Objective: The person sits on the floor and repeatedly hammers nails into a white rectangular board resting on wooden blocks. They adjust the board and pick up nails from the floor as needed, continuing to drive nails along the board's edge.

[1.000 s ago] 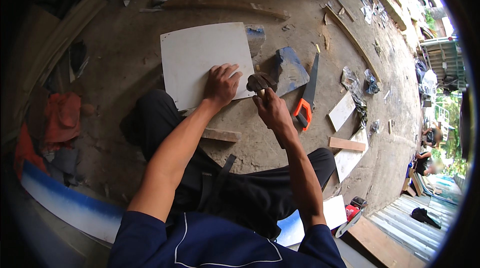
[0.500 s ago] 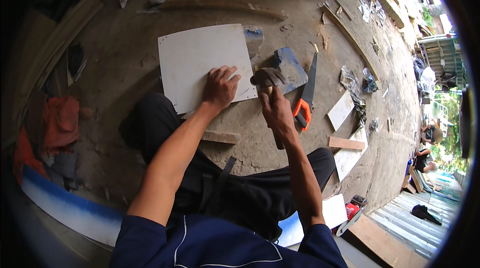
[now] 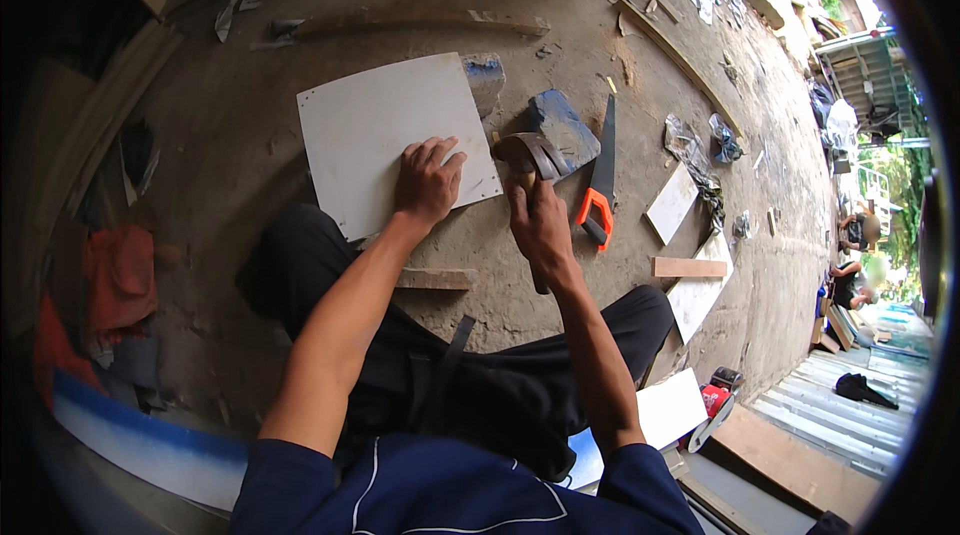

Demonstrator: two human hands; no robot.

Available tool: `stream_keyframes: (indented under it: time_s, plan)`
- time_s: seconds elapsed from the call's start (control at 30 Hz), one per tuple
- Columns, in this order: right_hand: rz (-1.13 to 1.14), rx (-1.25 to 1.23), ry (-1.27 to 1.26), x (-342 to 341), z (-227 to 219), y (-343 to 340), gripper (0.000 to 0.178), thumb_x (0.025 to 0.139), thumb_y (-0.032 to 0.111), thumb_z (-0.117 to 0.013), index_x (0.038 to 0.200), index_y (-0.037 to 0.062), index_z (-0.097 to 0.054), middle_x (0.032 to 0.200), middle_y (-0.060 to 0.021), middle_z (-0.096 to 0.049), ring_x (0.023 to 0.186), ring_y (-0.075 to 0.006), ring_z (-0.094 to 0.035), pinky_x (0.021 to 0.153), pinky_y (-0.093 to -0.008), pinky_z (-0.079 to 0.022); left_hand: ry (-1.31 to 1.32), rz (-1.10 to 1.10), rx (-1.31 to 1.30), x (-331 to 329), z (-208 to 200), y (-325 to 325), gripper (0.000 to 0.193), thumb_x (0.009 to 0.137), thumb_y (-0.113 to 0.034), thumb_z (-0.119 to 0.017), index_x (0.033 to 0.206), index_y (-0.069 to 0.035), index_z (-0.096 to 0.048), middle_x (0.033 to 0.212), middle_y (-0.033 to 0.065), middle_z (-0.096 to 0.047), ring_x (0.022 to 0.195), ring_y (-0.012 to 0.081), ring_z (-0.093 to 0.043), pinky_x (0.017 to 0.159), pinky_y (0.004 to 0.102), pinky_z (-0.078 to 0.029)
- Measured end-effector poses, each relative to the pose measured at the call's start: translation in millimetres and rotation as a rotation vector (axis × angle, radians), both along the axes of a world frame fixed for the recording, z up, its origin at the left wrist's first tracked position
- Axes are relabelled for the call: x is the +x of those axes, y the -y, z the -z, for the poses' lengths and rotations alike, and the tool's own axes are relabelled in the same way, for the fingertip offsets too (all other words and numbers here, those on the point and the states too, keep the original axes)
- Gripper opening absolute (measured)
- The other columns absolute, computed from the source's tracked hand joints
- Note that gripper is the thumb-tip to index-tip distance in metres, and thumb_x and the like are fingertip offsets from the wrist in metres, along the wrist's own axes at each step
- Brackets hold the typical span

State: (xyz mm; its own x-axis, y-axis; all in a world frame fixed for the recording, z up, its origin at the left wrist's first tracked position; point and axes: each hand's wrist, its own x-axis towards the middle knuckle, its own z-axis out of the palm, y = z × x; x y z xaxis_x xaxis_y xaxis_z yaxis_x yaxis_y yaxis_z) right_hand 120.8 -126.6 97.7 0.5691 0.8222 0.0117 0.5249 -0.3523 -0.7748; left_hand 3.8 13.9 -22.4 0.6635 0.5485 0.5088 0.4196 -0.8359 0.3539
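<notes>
My left hand (image 3: pixel 430 180) lies on a white board (image 3: pixel 375 125), its fingers spread and slightly bent over the surface near the board's right side. Small dark dots, perhaps nail heads, show near the board's corners. My right hand (image 3: pixel 542 230) is wrapped around the handle of a claw hammer (image 3: pixel 528 151), gripping it close to the metal head. The hammer head is just beyond the board's right edge, and the handle end sticks out below my fist. Part of a worn blue-and-grey block (image 3: pixel 484 83) shows past the board's far right corner.
Another blue-and-grey block (image 3: pixel 566 130) and an orange-handled handsaw (image 3: pixel 598 205) lie right of the hammer. Wood strips (image 3: pixel 690 268), white offcuts (image 3: pixel 672 203) and crumpled plastic are farther right. A short wood piece (image 3: pixel 436 279) lies before my legs. People (image 3: pixel 852 260) sit at the far right.
The whole view has shifted and turned a little. The hammer head has tilted slightly in my right hand. My left hand keeps its place on the board.
</notes>
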Motion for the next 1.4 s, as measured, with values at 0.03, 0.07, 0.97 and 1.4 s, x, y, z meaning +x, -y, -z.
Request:
stream_keyframes:
  time_s: [0.03,0.07,0.97,1.4]
  plan:
    - [0.013,0.085,0.021,-0.6,6.7,1.5,0.032,0.096,0.022,-0.057,0.115,0.0000,-0.045,0.080,-0.0342,-0.062,0.079,-0.0537,-0.060,0.067,-0.0554,-0.046,-0.001,0.003,-0.006,1.1,-0.3,1.1,0.020,0.086,-0.015,-0.065,0.105,-0.013,-0.068,0.125,0.0041,-0.060,0.120,0.0248,-0.052,0.103,0.0438,-0.037]
    - [-0.021,0.007,0.020,-0.1,18.3,3.9,0.032,0.095,0.023,-0.057,0.114,-0.0002,-0.045,0.080,-0.0343,-0.062,0.079,-0.0537,-0.060,0.067,-0.0555,-0.046,-0.003,0.006,-0.013,1.9,-0.8,2.2,0.020,0.086,-0.015,-0.065,0.106,-0.013,-0.068,0.125,0.0042,-0.060,0.120,0.0249,-0.052,0.103,0.0439,-0.037]
    - [0.121,-0.109,0.005,-23.2,53.2,16.5,0.032,0.093,0.024,-0.057,0.111,-0.0007,-0.048,0.080,-0.0353,-0.063,0.078,-0.0537,-0.061,0.071,-0.0583,-0.048,0.004,0.022,-0.037,4.9,-0.3,3.7,0.020,0.090,-0.015,-0.061,0.108,-0.012,-0.068,0.125,0.0069,-0.061,0.121,0.0274,-0.052,0.104,0.0445,-0.036]
    - [0.156,-0.171,0.030,-26.6,56.7,11.4,0.029,0.093,0.023,-0.057,0.107,-0.0007,-0.046,0.075,-0.0331,-0.062,0.073,-0.0523,-0.061,0.068,-0.0578,-0.048,0.001,0.045,-0.022,4.4,2.2,2.3,0.019,0.091,-0.014,-0.059,0.107,-0.010,-0.068,0.126,0.0064,-0.060,0.122,0.0261,-0.050,0.104,0.0437,-0.036]
